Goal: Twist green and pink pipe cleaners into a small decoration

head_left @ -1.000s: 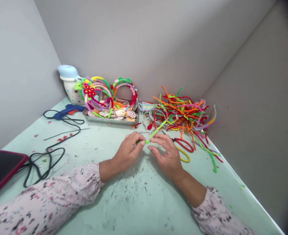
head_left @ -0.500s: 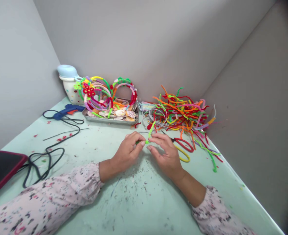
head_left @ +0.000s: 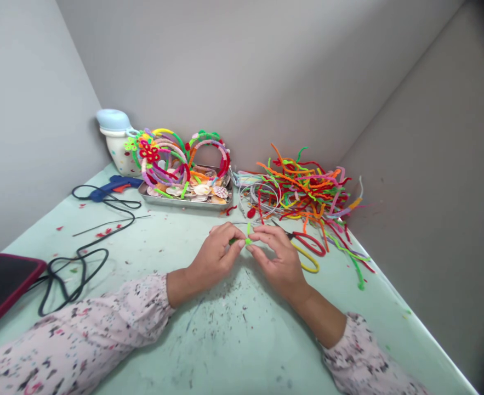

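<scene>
Lime pipe cleaner, between left hand and right hand

The left sleeve is pale pink, flecked with red, black and bluish grey, puffing full behind its gathered cuff; the right sleeve, somewhat blurred, seems to match.

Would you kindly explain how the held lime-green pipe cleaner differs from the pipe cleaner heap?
The lime-green pipe cleaner is one colour, while the pipe cleaner heap mixes orange, red, green and pink. The pipe cleaner is pinched in the left hand; the heap lies untouched on the table. The pipe cleaner shows only briefly, whereas the heap sprawls widely. Both look fuzzy.
</scene>
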